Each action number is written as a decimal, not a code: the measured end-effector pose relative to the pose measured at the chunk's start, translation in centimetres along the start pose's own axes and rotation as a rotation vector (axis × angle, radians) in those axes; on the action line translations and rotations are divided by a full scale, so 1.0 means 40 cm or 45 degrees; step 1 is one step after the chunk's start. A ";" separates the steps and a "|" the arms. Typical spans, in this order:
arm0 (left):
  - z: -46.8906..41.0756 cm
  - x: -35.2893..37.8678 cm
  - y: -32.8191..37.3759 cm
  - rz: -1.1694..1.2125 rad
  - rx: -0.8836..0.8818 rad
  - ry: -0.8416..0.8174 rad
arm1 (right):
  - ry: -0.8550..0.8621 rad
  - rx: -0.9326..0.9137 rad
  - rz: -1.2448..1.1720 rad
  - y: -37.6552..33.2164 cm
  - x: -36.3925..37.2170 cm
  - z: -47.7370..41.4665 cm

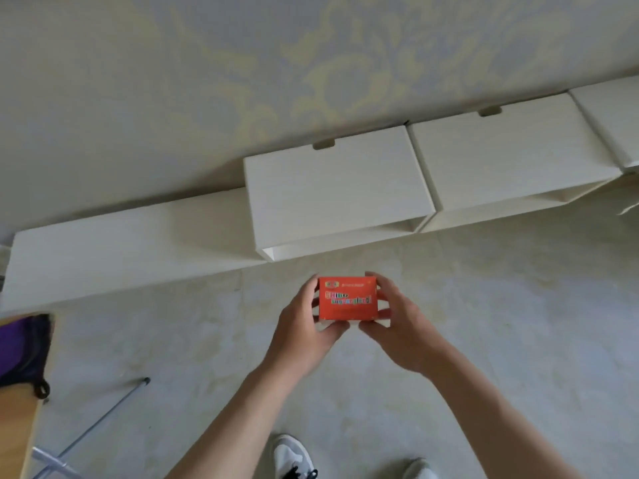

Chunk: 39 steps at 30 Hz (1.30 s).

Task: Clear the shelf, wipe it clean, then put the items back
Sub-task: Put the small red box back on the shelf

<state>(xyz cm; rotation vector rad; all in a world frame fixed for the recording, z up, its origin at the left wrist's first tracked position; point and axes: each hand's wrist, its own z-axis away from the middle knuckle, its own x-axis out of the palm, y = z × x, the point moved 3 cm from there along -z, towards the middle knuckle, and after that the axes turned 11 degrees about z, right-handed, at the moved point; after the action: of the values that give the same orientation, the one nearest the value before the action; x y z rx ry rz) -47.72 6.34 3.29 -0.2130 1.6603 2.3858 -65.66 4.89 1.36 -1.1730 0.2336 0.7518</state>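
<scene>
Two hands on one small orange box: left hand grips its left edge, right hand grips its right edge, fingers wrapped round the sides, thumbs under the near edge. Box is held in the air, printed face up, lettering too blurred to read, in front of the shelf and not touching it. Shelf is a low white unit against the wall: a run of cube boxes with open fronts, tops bare, and a lower long white ledge running off to the left. Pale patterned wallpaper behind it. Pale floor below, two white shoes at the bottom edge. Far left: a wooden surface with a purple and black bag on it, and a thin metal rod lying slantwise on the floor.
</scene>
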 end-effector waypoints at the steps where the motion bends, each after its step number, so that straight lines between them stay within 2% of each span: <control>1: -0.027 -0.001 -0.011 -0.003 0.035 0.014 | 0.004 -0.010 -0.005 0.006 0.005 -0.029; 5: -0.119 0.002 -0.055 -0.069 0.182 0.086 | 0.027 -0.102 -0.023 0.043 0.020 -0.146; 14: -0.357 0.055 -0.194 -0.215 0.718 0.341 | 0.140 -0.608 0.251 0.129 -0.011 -0.401; 19: -0.452 0.048 -0.196 -0.258 0.843 0.475 | 0.232 -0.760 0.303 0.129 -0.033 -0.490; 22: -0.498 0.041 -0.181 -0.242 0.841 0.451 | 0.292 -0.775 0.236 0.117 -0.031 -0.536; 27: -0.549 0.021 -0.178 -0.272 0.731 0.445 | 0.493 -0.630 0.216 0.102 -0.020 -0.574; 32: -0.582 -0.003 -0.187 -0.243 0.730 0.556 | 0.654 -0.585 0.241 0.092 -0.006 -0.604; 39: -0.586 -0.012 -0.211 -0.238 0.795 0.581 | 0.658 -0.503 0.195 0.118 0.001 -0.629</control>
<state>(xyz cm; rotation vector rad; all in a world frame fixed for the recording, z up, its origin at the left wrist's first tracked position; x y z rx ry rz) -45.26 -12.86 -12.41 -0.7942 2.3632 1.6534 -63.41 -16.74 -12.15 -1.7347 0.6311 0.6309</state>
